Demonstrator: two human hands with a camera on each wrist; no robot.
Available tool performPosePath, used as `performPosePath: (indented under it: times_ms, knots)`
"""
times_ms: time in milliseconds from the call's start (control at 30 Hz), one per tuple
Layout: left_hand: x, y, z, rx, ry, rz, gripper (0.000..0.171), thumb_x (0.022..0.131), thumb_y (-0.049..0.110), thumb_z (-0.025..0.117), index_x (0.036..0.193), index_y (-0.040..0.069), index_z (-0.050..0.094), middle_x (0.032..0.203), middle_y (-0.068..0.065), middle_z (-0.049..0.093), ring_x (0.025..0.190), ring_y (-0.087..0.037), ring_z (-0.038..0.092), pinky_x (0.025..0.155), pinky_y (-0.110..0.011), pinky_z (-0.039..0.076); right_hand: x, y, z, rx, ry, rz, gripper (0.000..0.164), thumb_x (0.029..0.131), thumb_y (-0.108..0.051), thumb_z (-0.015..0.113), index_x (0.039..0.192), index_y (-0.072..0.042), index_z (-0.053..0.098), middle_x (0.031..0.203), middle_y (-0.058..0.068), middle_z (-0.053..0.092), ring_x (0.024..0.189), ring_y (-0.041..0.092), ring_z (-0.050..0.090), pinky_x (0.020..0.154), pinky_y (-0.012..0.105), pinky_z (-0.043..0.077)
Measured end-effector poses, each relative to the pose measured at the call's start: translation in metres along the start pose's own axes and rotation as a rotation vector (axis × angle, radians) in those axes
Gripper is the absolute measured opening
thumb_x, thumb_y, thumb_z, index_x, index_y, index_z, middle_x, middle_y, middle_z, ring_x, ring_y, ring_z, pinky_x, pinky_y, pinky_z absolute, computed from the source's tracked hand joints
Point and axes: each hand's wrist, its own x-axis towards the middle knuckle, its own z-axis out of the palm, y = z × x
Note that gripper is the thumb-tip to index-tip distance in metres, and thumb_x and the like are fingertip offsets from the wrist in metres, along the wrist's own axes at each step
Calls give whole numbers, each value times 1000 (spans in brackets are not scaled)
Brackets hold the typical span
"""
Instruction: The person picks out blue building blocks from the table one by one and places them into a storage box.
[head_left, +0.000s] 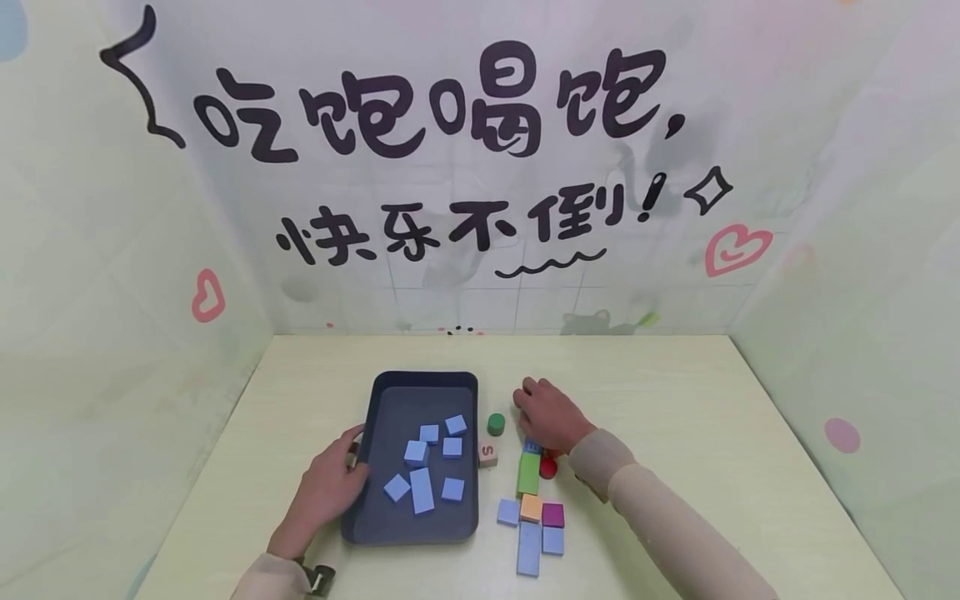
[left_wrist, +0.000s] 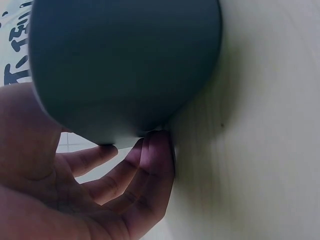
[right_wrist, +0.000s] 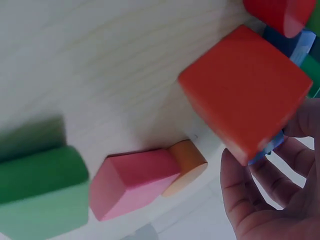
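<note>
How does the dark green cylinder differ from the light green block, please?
Colour: the dark green cylinder is deeper in shade; the light green block is paler and more yellowish.
Shape: the dark green cylinder has a round top; the light green block is oblong.
Place: the dark green cylinder stands between the tray and the right hand; the light green block lies beside the orange block.
Shared: both are outside the tray.

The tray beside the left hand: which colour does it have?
The tray is dark grey with a bluish tint; it shows best in the head view.

Dark tray (head_left: 392, 417) with blue blocks (head_left: 422, 490) inside
</note>
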Motion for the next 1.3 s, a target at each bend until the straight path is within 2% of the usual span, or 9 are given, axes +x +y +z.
performPosePath:
  times_ms: [267,433,600,867,1100,1300]
  knots:
    - [0,0,1,2,1,0,60,90,11,54,148,5,41,121,-18,61,72,-17,52,58,-33,41,2,-9,-5,-26,46,-46,16,97,-25,57,105,-14,65,95,-2,57,80,17,42,75,28,41]
    - [0,0,0,3,3,6,60,90,10,54,148,5,41,120,-18,61,70,-16,51,57,-33,41,3,-22,-13,-12,59,-78,16,97,-26,53,99,-14,63,90,-2,55,80,17,41,77,30,39]
    - [-1,1,-1,1,5,7,59,90,10,55,148,6,41,120,-18,61,71,-16,51,57,-33,41,4,-36,-20,-48,93,-128,14,96,-26,51,94,-15,60,88,-3,53,79,16,41,78,30,36]
    - [-1,1,-2,7,4,7,59,90,10,55,148,6,41,121,-18,61,71,-16,51,58,-33,42,7,-64,-33,-83,68,-187,27,99,-32,48,112,-14,64,105,0,59,90,16,44,84,29,40]
    - [-1,1,-2,16,8,13,58,91,10,55,148,5,41,122,-20,60,74,-17,54,59,-33,43,6,-95,-38,-185,100,-379,28,99,-34,51,116,-16,63,106,-1,58,91,16,43,84,28,38]
    - [0,-1,0,14,3,11,58,91,10,55,148,4,41,121,-19,60,73,-17,53,58,-33,43,4,-115,-35,-241,95,-510,27,100,-34,54,120,-19,61,114,-3,57,96,15,44,87,26,38]
